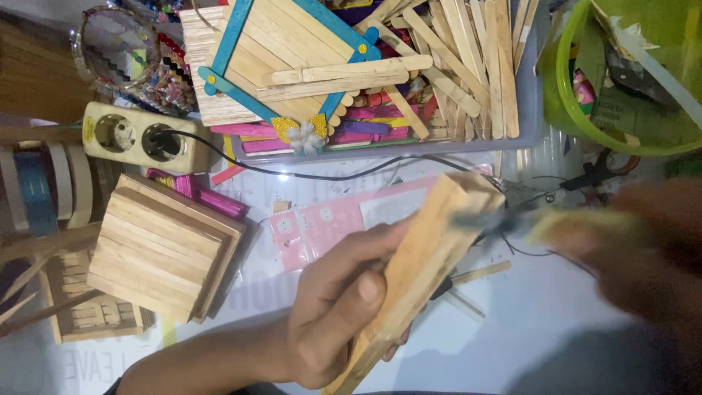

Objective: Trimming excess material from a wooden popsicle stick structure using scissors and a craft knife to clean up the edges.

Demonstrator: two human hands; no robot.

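The fingers point(344, 252) of the left hand point(336, 307) were curled and pressed around a flat panel of glued wooden sticks point(420, 263), the thumb lying across its near face and the other fingertips wrapping its far edge, so the panel stood tilted on edge, low in the middle of the view above the white table point(526, 322). The right hand point(651, 249) was a motion blur at the right, and whether its fingers were spread or closed could not be told; a blurred yellowish tool point(563, 223) reached from it to the panel's upper end. Just behind the panel lay a pink paper packet point(329, 223) and a thin black cable point(307, 174) running from a cream power strip point(139, 137). Left of the hand sat a stacked square of wooden sticks point(161, 249), with tape rolls point(44, 186) further left. Well beyond, a clear tray point(530, 110) held loose plain and coloured sticks and a small stick house with blue trim point(285, 51); a green bucket point(567, 88) stood at the upper right.
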